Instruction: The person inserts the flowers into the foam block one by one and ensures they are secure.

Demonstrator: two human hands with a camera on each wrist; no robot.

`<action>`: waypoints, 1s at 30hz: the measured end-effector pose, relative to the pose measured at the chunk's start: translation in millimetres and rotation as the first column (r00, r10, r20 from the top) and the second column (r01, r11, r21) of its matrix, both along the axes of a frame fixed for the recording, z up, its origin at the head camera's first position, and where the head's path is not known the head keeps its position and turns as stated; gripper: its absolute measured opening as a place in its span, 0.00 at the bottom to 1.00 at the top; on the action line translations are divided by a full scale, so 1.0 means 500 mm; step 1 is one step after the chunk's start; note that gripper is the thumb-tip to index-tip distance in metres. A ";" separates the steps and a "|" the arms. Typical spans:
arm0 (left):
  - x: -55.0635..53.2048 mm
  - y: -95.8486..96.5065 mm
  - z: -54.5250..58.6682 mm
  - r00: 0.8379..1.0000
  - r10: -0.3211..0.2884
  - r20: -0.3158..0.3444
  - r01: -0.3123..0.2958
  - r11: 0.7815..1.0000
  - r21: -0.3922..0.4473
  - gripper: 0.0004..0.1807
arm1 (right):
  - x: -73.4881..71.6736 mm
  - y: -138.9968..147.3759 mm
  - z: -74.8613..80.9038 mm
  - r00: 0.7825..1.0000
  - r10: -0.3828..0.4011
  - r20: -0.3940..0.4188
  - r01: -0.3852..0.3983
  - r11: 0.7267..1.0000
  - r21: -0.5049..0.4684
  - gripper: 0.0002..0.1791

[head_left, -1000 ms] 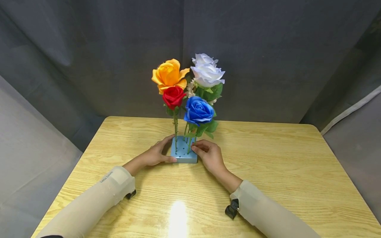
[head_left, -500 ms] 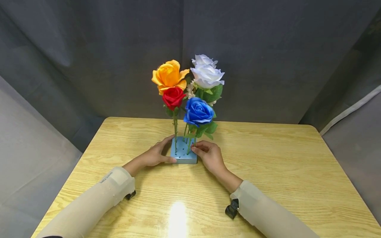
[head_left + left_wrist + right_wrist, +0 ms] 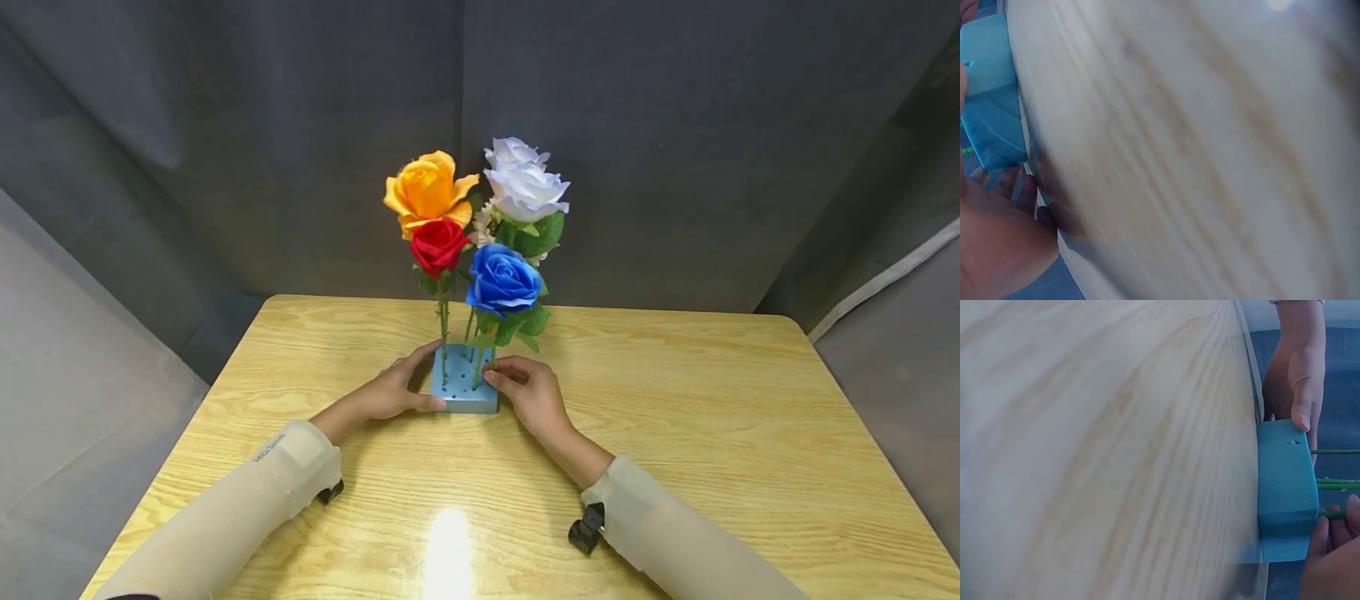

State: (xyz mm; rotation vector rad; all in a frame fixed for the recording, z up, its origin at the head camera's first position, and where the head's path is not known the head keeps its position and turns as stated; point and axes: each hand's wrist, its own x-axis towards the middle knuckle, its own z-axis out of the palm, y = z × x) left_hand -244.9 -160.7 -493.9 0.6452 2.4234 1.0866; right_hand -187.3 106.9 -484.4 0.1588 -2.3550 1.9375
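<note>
A light blue block (image 3: 459,398) with several small holes in its top sits on the table, and artificial flowers stand upright in it. My left hand (image 3: 392,390) grips its left side, thumb at the front corner and fingers round the back. At the right side, my right hand (image 3: 534,393) pinches a green flower stem (image 3: 1333,514) low down, just above the block; which bloom it bears is hard to tell. Above are an orange rose (image 3: 427,192), a red rose (image 3: 438,247), a blue rose (image 3: 504,279) and white roses (image 3: 527,190). Leaves hide parts of the stems.
The wooden table (image 3: 675,400) spreads out on both sides of the block. A dark grey curtain (image 3: 637,150) hangs behind its far edge. Small cream flowers (image 3: 483,225) show between the orange and white blooms.
</note>
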 end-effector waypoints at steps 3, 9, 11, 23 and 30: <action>-0.001 0.001 0.001 1.000 0.004 0.004 -0.004 1.000 0.002 0.59 | -0.001 0.002 0.002 1.000 0.010 0.020 -0.009 1.000 -0.028 0.11; 0.001 -0.001 0.002 1.000 0.001 0.002 -0.001 1.000 0.000 0.60 | 0.007 0.009 0.011 0.996 0.041 0.073 -0.037 0.997 -0.064 0.18; 0.001 0.000 0.000 1.000 -0.004 0.000 0.004 1.000 0.004 0.60 | 0.010 0.017 0.014 0.996 0.048 0.078 -0.043 0.997 -0.058 0.19; -0.001 0.008 -0.003 0.999 -0.042 -0.028 0.043 0.998 0.039 0.61 | 0.028 0.105 0.014 0.995 0.057 0.086 -0.055 0.998 -0.028 0.21; 0.006 0.007 -0.002 1.000 -0.031 0.000 0.031 0.998 0.047 0.64 | 0.055 0.169 0.019 0.997 0.051 0.051 -0.057 0.992 0.110 0.25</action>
